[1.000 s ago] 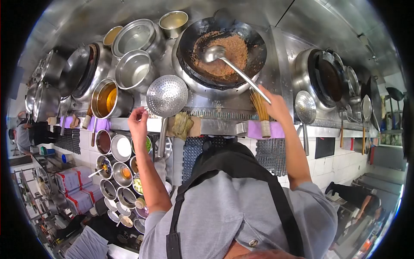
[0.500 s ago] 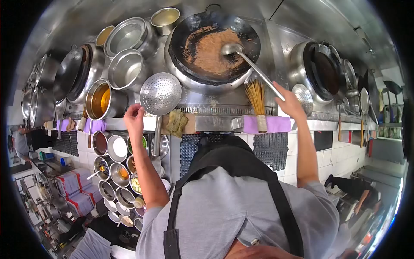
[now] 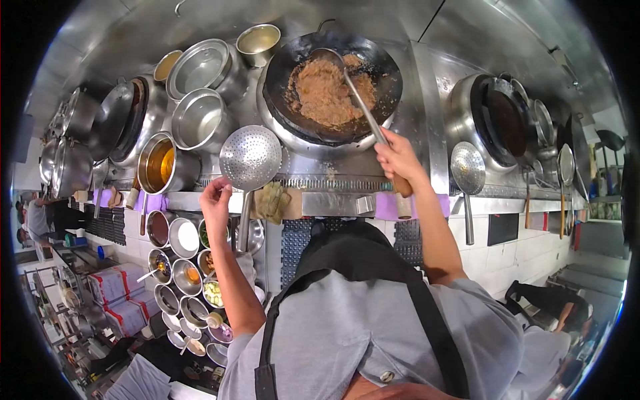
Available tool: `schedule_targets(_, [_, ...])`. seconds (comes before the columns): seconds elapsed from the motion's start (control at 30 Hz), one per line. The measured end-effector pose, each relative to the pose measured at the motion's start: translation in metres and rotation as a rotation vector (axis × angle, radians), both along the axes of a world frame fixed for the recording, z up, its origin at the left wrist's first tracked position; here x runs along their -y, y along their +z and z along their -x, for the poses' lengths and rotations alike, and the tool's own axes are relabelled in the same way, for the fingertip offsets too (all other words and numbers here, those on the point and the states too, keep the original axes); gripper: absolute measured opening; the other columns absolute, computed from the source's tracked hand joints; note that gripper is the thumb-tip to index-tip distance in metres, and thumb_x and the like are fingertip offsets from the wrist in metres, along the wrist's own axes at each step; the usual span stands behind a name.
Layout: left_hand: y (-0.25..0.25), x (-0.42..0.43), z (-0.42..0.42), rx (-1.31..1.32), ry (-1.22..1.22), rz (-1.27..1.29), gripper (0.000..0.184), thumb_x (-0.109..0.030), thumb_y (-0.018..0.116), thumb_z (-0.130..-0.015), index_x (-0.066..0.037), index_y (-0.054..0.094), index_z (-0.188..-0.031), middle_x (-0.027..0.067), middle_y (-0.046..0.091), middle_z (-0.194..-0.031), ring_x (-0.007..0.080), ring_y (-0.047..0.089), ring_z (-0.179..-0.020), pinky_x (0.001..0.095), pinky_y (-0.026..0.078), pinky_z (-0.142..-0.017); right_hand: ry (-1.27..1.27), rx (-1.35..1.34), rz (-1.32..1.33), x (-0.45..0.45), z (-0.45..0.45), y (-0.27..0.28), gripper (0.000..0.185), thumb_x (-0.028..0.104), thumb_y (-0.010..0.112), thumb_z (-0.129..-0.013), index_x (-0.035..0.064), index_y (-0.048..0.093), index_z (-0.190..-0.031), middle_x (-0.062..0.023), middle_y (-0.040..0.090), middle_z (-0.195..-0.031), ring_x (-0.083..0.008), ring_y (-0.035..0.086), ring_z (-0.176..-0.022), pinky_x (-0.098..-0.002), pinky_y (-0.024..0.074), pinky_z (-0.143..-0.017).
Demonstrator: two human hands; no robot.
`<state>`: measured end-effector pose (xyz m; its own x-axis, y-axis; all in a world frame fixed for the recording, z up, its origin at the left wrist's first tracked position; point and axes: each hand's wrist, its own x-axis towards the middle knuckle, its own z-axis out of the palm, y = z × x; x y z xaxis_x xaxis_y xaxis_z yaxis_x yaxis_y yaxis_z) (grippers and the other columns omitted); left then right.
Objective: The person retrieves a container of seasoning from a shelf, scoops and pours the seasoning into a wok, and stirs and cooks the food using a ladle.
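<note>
Far left, a co-worker (image 3: 39, 220) in a grey top, standing well apart. Nearer in, a metal pot (image 3: 187, 172) with amber liquid, and a pot of clear liquid (image 3: 223, 123) just behind it. Below the counter edge, a cluster of metal bowls (image 3: 183, 238) – white, dark red, orange and pale green contents among them.

Left hand (image 3: 217, 195) raised at the counter's front edge, near the perforated strainer (image 3: 251, 158) and to its left. Fingers curled inward, thumb close to the fingertips; too small to tell if anything is pinched there. Strainer lies bowl up, its handle reaching over the front edge. Right of that handle, a crumpled greenish-brown cloth (image 3: 273, 202).

Centre: black wok (image 3: 388, 63) seated on its round metal burner. Reddish-brown crumbly food (image 3: 323, 93) inside, spread over the middle, with bits up the sides. Ladle (image 3: 363, 107) slants across it, bowl down in the food at the far side.

Right hand (image 3: 399, 159) closed round the ladle's handle, the wooden end jutting out below the grip – palm over the counter's front. Purple cloth (image 3: 387, 205) beneath, on the edge. Farther right, a second strainer (image 3: 468, 168), handle toward the person, then another burner station (image 3: 463, 110) with dark cookware.
</note>
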<state>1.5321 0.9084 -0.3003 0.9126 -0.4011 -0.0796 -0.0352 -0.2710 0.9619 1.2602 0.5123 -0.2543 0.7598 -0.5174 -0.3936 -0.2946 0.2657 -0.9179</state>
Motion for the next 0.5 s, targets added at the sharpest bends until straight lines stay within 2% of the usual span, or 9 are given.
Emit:
schedule_targets(0.13, [-0.010,-0.007,0.002,0.015,-0.009,0.028,0.019,-0.003,0.068,-0.091,0.003,0.069,-0.109,0.0017,0.069,-0.092,0.0085,0.059,-0.079,0.0246,0.048,-0.072,-0.068,-0.073,0.335,0.029,-0.032,-0.018,0.066,0.013,0.058,-0.097,0.0084,0.032,-0.158,-0.0018,0.050,-0.065,-0.0125,0.045,-0.043,-0.0323,0.0398,-0.040])
schedule_targets(0.17, [-0.016,-0.002,-0.001,0.036,-0.023,0.030,0.020,-0.005,0.069,-0.091,0.003,0.070,-0.109,0.0020,0.069,-0.091,0.0084,0.060,-0.078,0.0247,0.048,-0.071,-0.116,-0.120,0.347,0.033,-0.045,-0.021,0.066,0.015,0.061,-0.097,0.0069,0.034,-0.157,-0.0022,0.050,-0.064,-0.0137,0.046,-0.044,-0.0342,0.0398,-0.041])
schedule_targets(0.27, [-0.029,0.007,-0.004,0.093,-0.058,-0.008,0.020,-0.007,0.071,-0.090,0.003,0.071,-0.107,0.0038,0.071,-0.090,0.0091,0.062,-0.077,0.0256,0.049,-0.069,-0.041,-0.159,0.306,0.034,-0.064,-0.034,0.066,0.015,0.063,-0.097,0.0077,0.036,-0.156,-0.0025,0.049,-0.063,-0.0125,0.045,-0.043,-0.0343,0.0391,-0.040])
schedule_targets(0.3, [-0.027,0.017,-0.001,0.118,-0.067,-0.042,0.019,-0.005,0.070,-0.090,0.003,0.071,-0.107,0.0050,0.071,-0.090,0.0098,0.062,-0.077,0.0263,0.050,-0.070,0.072,-0.235,0.317,0.031,-0.061,-0.025,0.068,0.013,0.063,-0.095,0.0117,0.036,-0.157,-0.0122,0.064,-0.076,-0.0225,0.062,-0.056,-0.0400,0.0514,-0.053])
schedule_targets(0.33, [-0.026,0.028,0.002,0.143,-0.080,-0.079,0.019,-0.004,0.069,-0.089,0.003,0.072,-0.106,0.0062,0.072,-0.090,0.0106,0.063,-0.077,0.0270,0.051,-0.071,0.108,-0.120,0.621,0.029,-0.052,-0.040,0.069,0.012,0.063,-0.094,0.0130,0.035,-0.157,-0.0148,0.067,-0.084,-0.0272,0.066,-0.065,-0.0416,0.0532,-0.062])
schedule_targets(0.37, [-0.024,0.040,0.002,0.169,-0.110,-0.101,0.018,-0.006,0.070,-0.088,0.003,0.074,-0.104,0.0027,0.071,-0.087,0.0077,0.060,-0.075,0.0253,0.050,-0.070,0.141,-0.001,0.926,0.029,-0.041,-0.061,0.070,0.010,0.063,-0.093,0.0143,0.035,-0.157,-0.0175,0.070,-0.093,-0.0318,0.069,-0.075,-0.0432,0.0550,-0.070])
schedule_targets(0.4, [-0.022,0.053,0.006,0.203,-0.118,-0.144,0.018,-0.006,0.070,-0.088,0.003,0.075,-0.103,0.0053,0.073,-0.086,0.0102,0.063,-0.073,0.0277,0.051,-0.068,0.174,0.120,1.231,0.026,-0.031,-0.075,0.071,0.009,0.063,-0.093,0.0155,0.035,-0.157,-0.0202,0.073,-0.101,-0.0365,0.072,-0.085,-0.0448,0.0568,-0.078])
schedule_targets(0.43, [-0.023,0.066,0.008,0.283,-0.158,-0.147,0.018,-0.006,0.070,-0.087,0.002,0.075,-0.103,0.0083,0.074,-0.086,0.0125,0.064,-0.072,0.0292,0.052,-0.068,0.221,-0.056,0.956,0.012,-0.016,-0.054,0.071,0.011,0.065,-0.091,0.0194,0.037,-0.157,-0.0204,0.067,-0.124,-0.0420,0.065,-0.111,-0.0467,0.0509,-0.098])
schedule_targets(0.5, [-0.021,0.099,0.016,0.392,-0.244,-0.165,0.018,-0.006,0.069,-0.087,0.000,0.075,-0.103,0.0128,0.074,-0.088,0.0171,0.067,-0.071,0.0316,0.053,-0.068,0.260,-0.316,0.976,0.002,0.003,-0.040,0.069,0.014,0.066,-0.092,0.0209,0.040,-0.155,-0.0209,0.066,-0.125,-0.0413,0.065,-0.110,-0.0480,0.0516,-0.096])
